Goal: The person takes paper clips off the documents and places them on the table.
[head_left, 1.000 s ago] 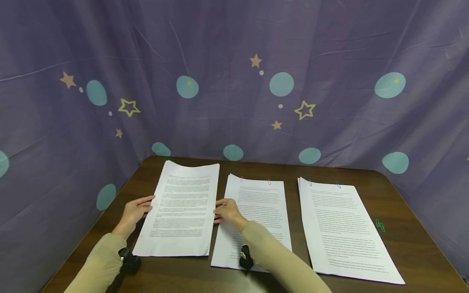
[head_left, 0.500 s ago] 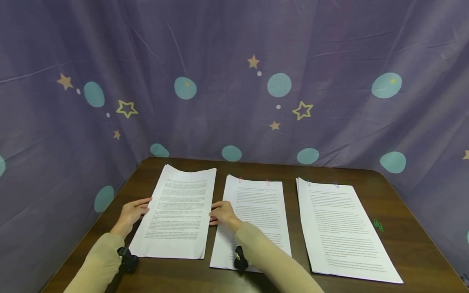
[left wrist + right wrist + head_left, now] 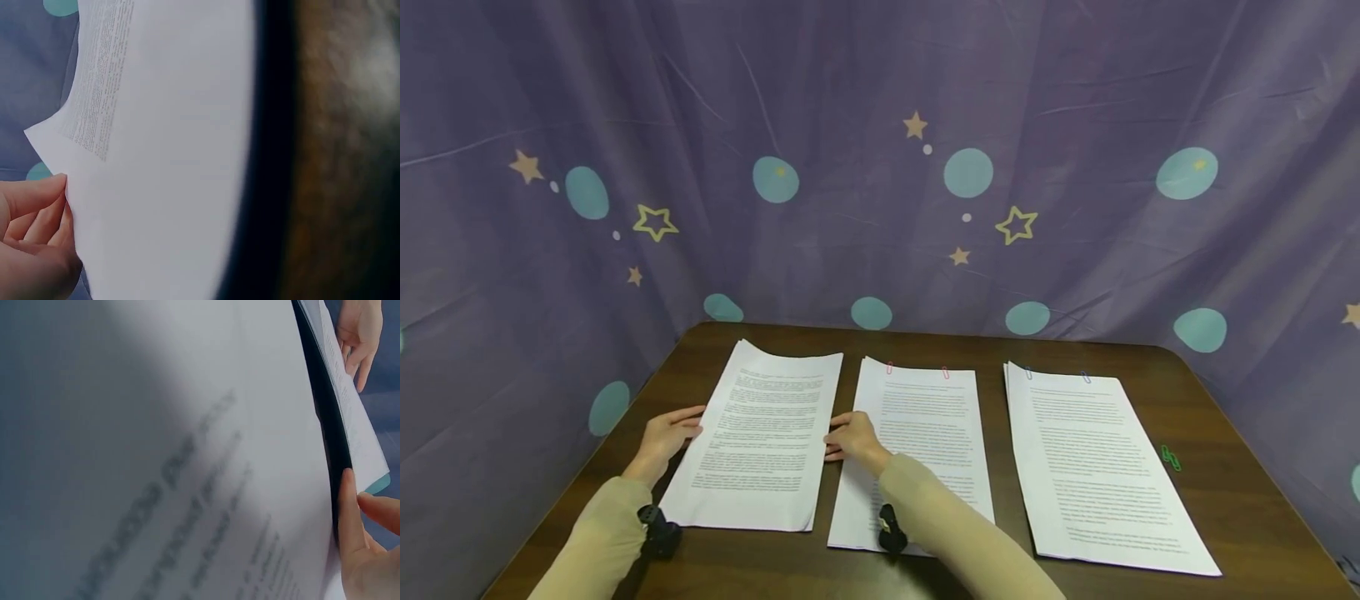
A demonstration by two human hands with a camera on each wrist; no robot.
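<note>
At the left of the table lies a stack of printed paper sheets (image 3: 752, 442), its far edge bowed. My left hand (image 3: 664, 439) holds the stack's left edge; in the left wrist view the thumb and fingers (image 3: 39, 195) pinch it near a raised corner. On the opposite side my right hand (image 3: 853, 438) grips the right edge, thumb and fingers close together in the right wrist view. Beneath my right hand and forearm is a middle stack of paper (image 3: 925, 425) with two pink paper clips (image 3: 946, 372) on its far edge, partly hidden by the sleeve.
A third paper stack (image 3: 1105, 475) lies to the right, two blue paper clips (image 3: 1086, 377) along its top. Green paper clips (image 3: 1171, 457) rest beside it on the brown table (image 3: 1232, 508). A purple patterned curtain (image 3: 850, 125) hangs behind and at the sides.
The left stack's far edge has come down and a little toward me, with both hands still holding its sides. The whole head view has shifted slightly. The other stacks stay put.
</note>
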